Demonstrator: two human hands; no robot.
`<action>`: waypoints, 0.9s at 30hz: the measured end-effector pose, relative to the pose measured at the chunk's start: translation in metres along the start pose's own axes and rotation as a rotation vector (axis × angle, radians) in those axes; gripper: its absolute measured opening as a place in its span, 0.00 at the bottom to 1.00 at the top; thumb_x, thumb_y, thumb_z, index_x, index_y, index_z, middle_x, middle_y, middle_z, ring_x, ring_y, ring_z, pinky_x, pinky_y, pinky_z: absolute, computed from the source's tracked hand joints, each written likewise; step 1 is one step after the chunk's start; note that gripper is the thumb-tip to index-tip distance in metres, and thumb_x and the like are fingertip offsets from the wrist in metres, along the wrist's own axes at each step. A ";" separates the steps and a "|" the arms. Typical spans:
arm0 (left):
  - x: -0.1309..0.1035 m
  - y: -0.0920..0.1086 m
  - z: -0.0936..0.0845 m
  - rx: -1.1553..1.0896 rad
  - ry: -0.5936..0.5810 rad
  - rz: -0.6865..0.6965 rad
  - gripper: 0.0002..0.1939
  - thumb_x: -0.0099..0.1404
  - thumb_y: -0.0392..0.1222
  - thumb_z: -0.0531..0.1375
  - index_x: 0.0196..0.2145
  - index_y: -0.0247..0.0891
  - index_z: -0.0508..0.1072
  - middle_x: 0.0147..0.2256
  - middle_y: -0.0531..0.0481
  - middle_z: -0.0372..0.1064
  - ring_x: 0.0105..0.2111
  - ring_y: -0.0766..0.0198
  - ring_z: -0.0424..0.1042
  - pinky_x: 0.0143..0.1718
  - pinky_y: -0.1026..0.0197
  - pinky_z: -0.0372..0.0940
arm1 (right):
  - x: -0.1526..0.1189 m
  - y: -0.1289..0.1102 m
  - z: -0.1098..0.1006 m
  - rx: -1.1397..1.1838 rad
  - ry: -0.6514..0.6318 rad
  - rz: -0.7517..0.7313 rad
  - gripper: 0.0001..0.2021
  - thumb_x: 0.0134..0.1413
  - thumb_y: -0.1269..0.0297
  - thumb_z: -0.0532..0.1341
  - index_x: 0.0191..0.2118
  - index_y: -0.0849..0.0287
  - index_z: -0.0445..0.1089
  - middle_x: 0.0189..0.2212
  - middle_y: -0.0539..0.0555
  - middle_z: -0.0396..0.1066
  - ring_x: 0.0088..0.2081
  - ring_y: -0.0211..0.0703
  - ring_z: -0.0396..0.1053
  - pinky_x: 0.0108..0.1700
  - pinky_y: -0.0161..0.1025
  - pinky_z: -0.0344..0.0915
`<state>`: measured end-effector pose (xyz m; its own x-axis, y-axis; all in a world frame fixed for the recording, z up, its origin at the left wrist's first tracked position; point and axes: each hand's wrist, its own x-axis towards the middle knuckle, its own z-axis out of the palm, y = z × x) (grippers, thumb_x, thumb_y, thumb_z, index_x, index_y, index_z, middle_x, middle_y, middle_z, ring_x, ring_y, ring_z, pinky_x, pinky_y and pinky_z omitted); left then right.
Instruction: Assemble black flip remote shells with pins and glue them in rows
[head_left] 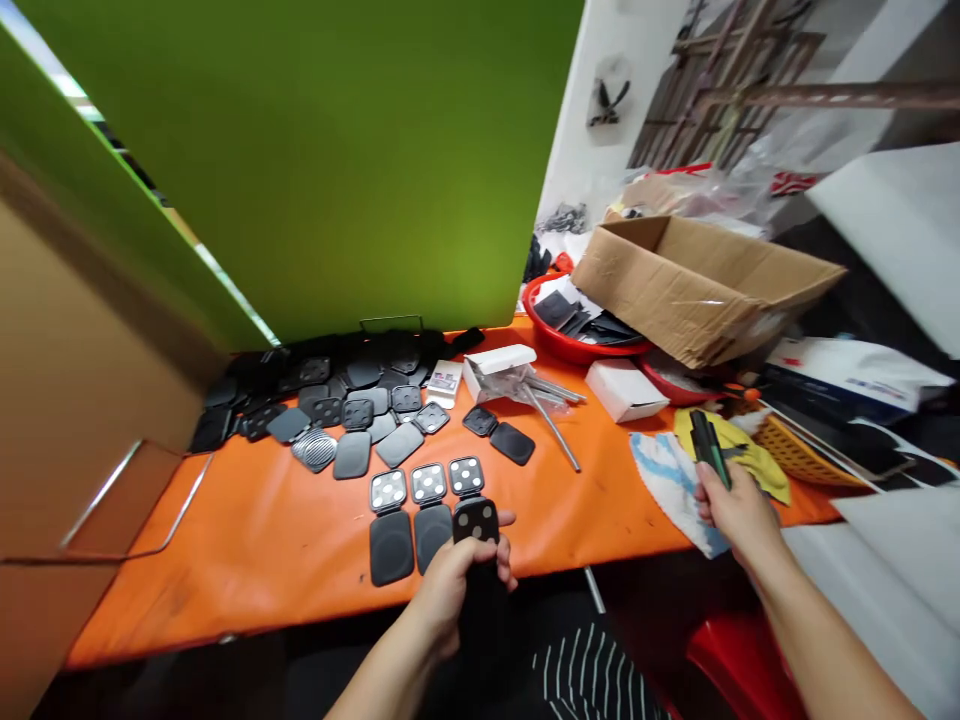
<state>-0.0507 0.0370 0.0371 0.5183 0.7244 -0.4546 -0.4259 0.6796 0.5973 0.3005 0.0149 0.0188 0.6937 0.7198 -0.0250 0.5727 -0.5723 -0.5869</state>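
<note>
My left hand [459,575] is closed around a black hinged plate [475,518] with pale dots on its square face, held over the table's front edge. Just behind it is a row of three similar pieces, among them a left hinged piece [391,545] and a middle hinged piece [429,484], their upper squares bearing bright white dots. The third, a right hinged piece [466,475], is partly covered by the held plate. On the far right, my right hand [739,505] grips a slim dark green and black tool [709,445], pointing up and away. Its exact kind is unclear.
Many loose black plates [352,455] lie at the back left of the orange table [262,560]. Metal rods [555,430] stick out beside a white box [626,390]. A red basin [574,348], a cardboard box [697,285] and a cloth [671,480] crowd the right. A green panel [360,160] stands behind.
</note>
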 end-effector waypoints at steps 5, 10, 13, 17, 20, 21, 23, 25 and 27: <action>-0.003 0.009 -0.001 -0.035 0.008 0.013 0.21 0.50 0.36 0.56 0.44 0.31 0.70 0.27 0.50 0.64 0.25 0.66 0.63 0.31 0.59 0.62 | -0.080 -0.070 0.017 0.845 -0.738 0.055 0.18 0.47 0.54 0.64 0.41 0.58 0.64 0.31 0.52 0.66 0.27 0.36 0.64 0.27 0.33 0.64; -0.009 0.018 -0.002 0.078 0.063 0.092 0.21 0.48 0.38 0.57 0.42 0.32 0.72 0.27 0.51 0.64 0.25 0.65 0.63 0.33 0.59 0.60 | -0.125 -0.107 0.042 0.906 -0.918 0.039 0.18 0.53 0.46 0.57 0.39 0.57 0.62 0.25 0.47 0.62 0.16 0.28 0.50 0.14 0.26 0.48; -0.012 0.026 -0.008 0.296 0.139 0.205 0.22 0.46 0.36 0.56 0.41 0.34 0.72 0.26 0.52 0.63 0.27 0.64 0.63 0.33 0.60 0.59 | -0.131 -0.102 0.048 0.739 -0.856 -0.090 0.22 0.55 0.45 0.55 0.48 0.56 0.62 0.20 0.45 0.61 0.15 0.31 0.52 0.16 0.28 0.53; -0.019 0.040 -0.019 0.737 0.312 0.463 0.20 0.50 0.35 0.57 0.43 0.39 0.72 0.33 0.48 0.68 0.35 0.57 0.66 0.40 0.57 0.60 | -0.127 -0.088 0.046 0.502 -0.688 -0.609 0.21 0.57 0.51 0.55 0.55 0.48 0.63 0.34 0.55 0.70 0.33 0.44 0.69 0.34 0.38 0.68; -0.027 0.050 -0.023 1.024 0.392 0.667 0.20 0.52 0.35 0.59 0.45 0.41 0.72 0.42 0.45 0.70 0.43 0.52 0.66 0.46 0.53 0.58 | -0.123 -0.084 0.046 0.387 -0.651 -0.955 0.21 0.58 0.57 0.55 0.58 0.40 0.59 0.41 0.54 0.68 0.40 0.45 0.69 0.41 0.39 0.68; -0.028 0.053 -0.023 1.078 0.400 0.702 0.21 0.52 0.35 0.59 0.45 0.42 0.71 0.42 0.44 0.70 0.44 0.51 0.66 0.46 0.53 0.58 | -0.122 -0.084 0.047 0.354 -0.643 -1.012 0.22 0.59 0.59 0.54 0.59 0.39 0.58 0.41 0.54 0.67 0.39 0.44 0.69 0.40 0.39 0.67; -0.031 0.055 -0.024 1.143 0.397 0.749 0.22 0.51 0.33 0.59 0.45 0.42 0.71 0.43 0.45 0.70 0.43 0.51 0.66 0.45 0.53 0.58 | -0.121 -0.086 0.049 0.292 -0.617 -1.061 0.22 0.60 0.61 0.53 0.59 0.40 0.57 0.40 0.54 0.66 0.37 0.42 0.68 0.38 0.38 0.67; -0.032 0.055 -0.024 1.177 0.392 0.775 0.23 0.49 0.32 0.59 0.45 0.42 0.71 0.42 0.45 0.70 0.42 0.51 0.66 0.44 0.54 0.58 | -0.121 -0.088 0.051 0.249 -0.588 -1.082 0.22 0.60 0.62 0.53 0.59 0.41 0.58 0.40 0.55 0.65 0.36 0.42 0.68 0.37 0.37 0.67; -0.032 0.055 -0.024 1.197 0.387 0.782 0.24 0.47 0.31 0.58 0.45 0.42 0.71 0.41 0.45 0.70 0.41 0.51 0.66 0.43 0.54 0.59 | -0.120 -0.090 0.051 0.230 -0.567 -1.102 0.22 0.60 0.63 0.53 0.59 0.41 0.57 0.39 0.55 0.65 0.36 0.42 0.68 0.35 0.37 0.67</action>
<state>-0.1085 0.0541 0.0684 0.1440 0.9686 0.2028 0.4530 -0.2467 0.8567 0.1429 0.0000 0.0334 -0.4201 0.8704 0.2568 0.5984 0.4784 -0.6426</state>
